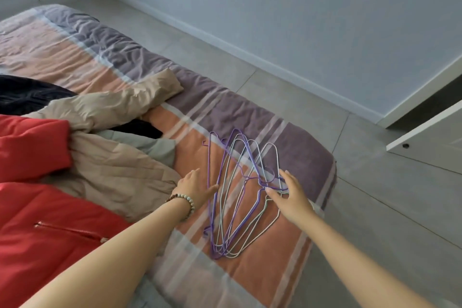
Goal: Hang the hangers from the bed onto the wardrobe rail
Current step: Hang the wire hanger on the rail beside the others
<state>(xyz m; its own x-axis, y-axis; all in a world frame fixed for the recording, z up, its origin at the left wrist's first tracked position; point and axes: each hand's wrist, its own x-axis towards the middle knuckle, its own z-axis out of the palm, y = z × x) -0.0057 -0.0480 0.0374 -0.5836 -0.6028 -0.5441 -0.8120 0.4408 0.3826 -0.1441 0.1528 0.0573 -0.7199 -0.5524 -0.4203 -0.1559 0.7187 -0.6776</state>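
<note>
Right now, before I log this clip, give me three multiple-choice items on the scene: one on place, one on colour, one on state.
1. Where do the hangers lie? A a desk; B the bed; C a chair.
2. Their colours? A purple and white; B black and yellow; C all green.
3. How is the left hand? A a fist; B fingers straight; C gripping a cup.
Answers: B, they rest on the striped cover; A, purple and pale wires show; B, its fingers reach flat at the pile's edge.
</note>
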